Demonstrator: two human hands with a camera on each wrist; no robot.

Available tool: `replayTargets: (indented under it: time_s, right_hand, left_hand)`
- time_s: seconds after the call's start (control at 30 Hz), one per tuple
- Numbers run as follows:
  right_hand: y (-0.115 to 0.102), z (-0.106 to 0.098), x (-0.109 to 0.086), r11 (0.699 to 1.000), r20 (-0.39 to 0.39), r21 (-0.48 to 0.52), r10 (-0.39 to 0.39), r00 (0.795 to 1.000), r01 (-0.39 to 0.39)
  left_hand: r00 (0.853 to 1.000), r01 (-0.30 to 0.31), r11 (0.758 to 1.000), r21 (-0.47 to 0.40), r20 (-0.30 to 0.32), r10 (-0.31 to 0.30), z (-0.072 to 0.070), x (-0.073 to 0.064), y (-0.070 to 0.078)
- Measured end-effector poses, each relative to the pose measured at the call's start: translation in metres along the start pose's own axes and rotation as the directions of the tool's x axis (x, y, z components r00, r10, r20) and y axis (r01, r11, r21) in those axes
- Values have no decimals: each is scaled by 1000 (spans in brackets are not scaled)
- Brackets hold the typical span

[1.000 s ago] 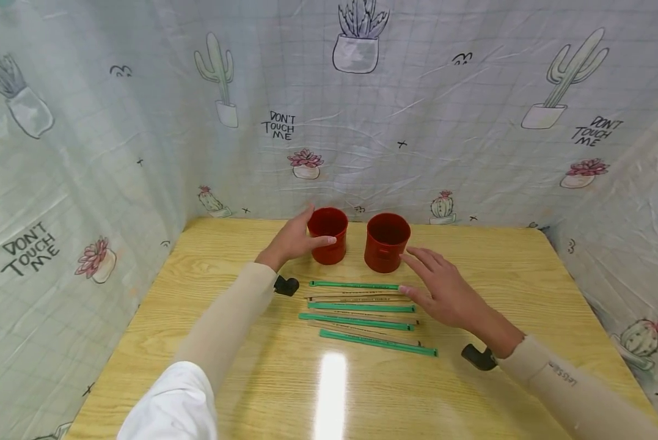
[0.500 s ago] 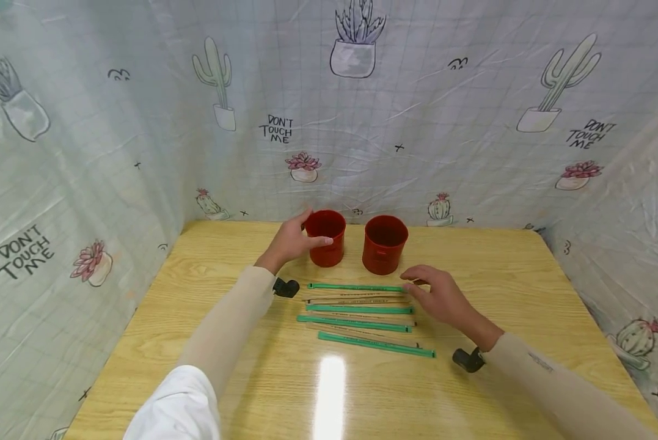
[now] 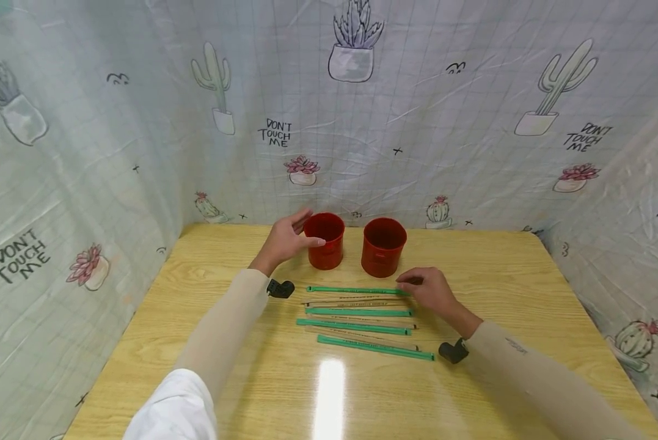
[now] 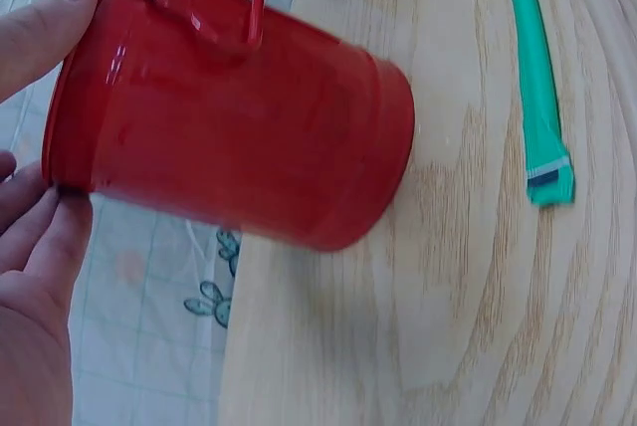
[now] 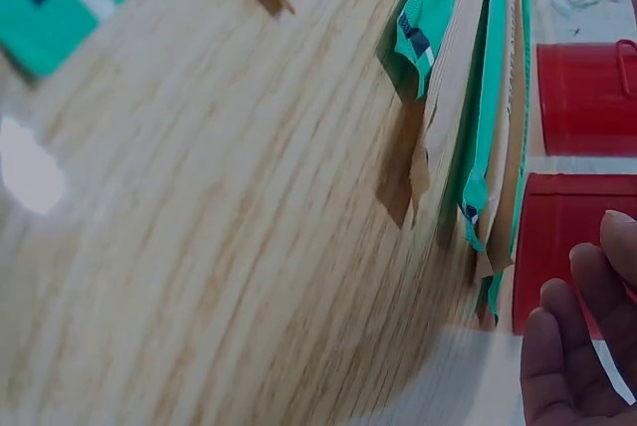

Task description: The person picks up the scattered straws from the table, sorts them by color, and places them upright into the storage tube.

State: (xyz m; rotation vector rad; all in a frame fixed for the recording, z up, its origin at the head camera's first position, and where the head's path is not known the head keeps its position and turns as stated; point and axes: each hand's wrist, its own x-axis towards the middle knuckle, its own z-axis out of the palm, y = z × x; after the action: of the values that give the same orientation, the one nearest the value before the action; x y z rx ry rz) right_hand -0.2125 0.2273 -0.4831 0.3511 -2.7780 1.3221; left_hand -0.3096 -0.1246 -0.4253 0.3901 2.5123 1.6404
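Note:
Two red metal buckets stand near the back of the table. My left hand holds the left bucket by its rim. The left wrist view shows the thumb on one side of that bucket and fingers on the other, with a small loop handle between. My right hand is in front of the right bucket, beside the right end of the farthest green packet. Seen from the right wrist, the fingers of that hand are loosely bent, with nothing between them and the packet ends off to the left.
Several long thin green and brown paper packets lie roughly parallel across the table, the nearest green packet slightly slanted. A patterned cloth hangs behind the table and along both sides. Light glares off the tabletop in front.
My right hand has drawn its fingers together and shifted slightly left, from beside the right bucket to the end of the farthest green packet. The left hand stays at its bucket.

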Motion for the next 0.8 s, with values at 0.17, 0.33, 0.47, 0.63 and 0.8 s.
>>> replayTargets:
  time_s: [0.17,0.33,0.47,0.63,0.8]
  right_hand:
    - [1,3,3,999,15,18,33,999,-33]
    - [6,5,7,998,54,14,63,997,-63]
    - [9,7,9,997,86,16,72,994,-73]
    - [11,9,11,998,110,5,64,992,-65]
    - [13,11,13,998,133,-29,52,990,-49]
  left_hand:
    - [999,11,999,-30,34,-10,-6,0,-3]
    - [999,3,1000,-14,45,-2,-7,1,-4]
    - [999,-7,1000,16,42,7,-7,1,-4]
    - [999,-19,999,41,39,17,-7,0,-3]
    - [999,-16,999,48,39,14,-7,1,-2]
